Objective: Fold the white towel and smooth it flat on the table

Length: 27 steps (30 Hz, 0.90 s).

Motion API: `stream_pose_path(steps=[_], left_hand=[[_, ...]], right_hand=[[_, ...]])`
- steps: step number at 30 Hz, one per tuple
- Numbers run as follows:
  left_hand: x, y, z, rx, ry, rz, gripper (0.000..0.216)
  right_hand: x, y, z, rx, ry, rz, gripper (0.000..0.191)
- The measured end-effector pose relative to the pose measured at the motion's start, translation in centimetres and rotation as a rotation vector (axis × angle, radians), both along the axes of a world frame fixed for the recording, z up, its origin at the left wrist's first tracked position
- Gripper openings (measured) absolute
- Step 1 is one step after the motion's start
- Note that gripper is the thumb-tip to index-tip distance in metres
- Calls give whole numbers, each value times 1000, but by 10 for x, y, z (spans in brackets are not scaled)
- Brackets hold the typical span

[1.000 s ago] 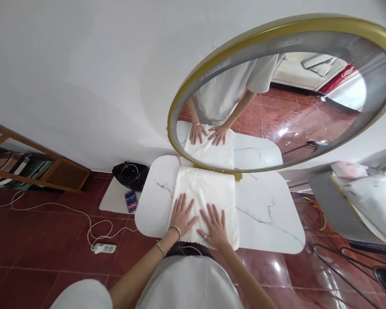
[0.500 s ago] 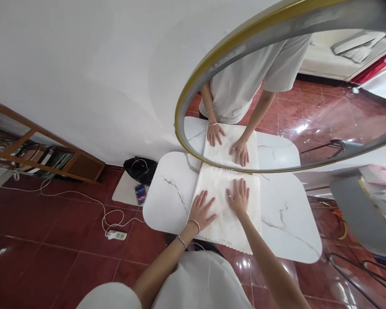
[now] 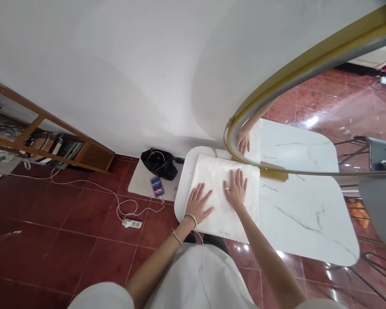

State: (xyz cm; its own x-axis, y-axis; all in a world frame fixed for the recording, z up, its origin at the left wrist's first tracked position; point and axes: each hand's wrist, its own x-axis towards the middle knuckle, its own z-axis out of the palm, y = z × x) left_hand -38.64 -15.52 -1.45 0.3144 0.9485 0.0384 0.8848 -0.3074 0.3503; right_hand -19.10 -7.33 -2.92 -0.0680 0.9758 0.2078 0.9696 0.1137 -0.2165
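A folded white cloth point(image 3: 212, 171) lies on the left part of a white marble-patterned table point(image 3: 302, 214). My left hand point(image 3: 197, 204) rests flat on the cloth's near left part, fingers spread. My right hand point(image 3: 235, 189), with a ring on one finger, lies flat on the cloth's middle, fingers stretched toward the wall. Both hands are open and hold nothing. A round gold-framed mirror point(image 3: 276, 81) stands at the table's back and reflects part of one hand.
A black bag point(image 3: 159, 163) and a small blue object point(image 3: 157, 186) sit on a white mat on the red tiled floor left of the table. A power strip point(image 3: 131, 223) with white cable lies nearby. A wooden shelf point(image 3: 48, 141) lines the left wall. A chair point(image 3: 379, 206) stands at right.
My right hand has slid from the cloth's near edge to its middle, farther from me. My left hand stayed near the left edge. The view has swung left, so the mirror fills less of it.
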Motion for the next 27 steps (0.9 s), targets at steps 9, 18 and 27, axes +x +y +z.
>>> stream_pose_path(steps=[9,18,27], left_hand=[[-1,90,14,-34,-85,150,48],[-13,164,-8,74,-112,122,55],[-10,214,-4,14,-81,165,53]], right_hand=[[-21,4,3,-18,-69,11,61],[-38,37,2,-3,-107,38,63],[-43,106,-6,17,-125,-40,58]])
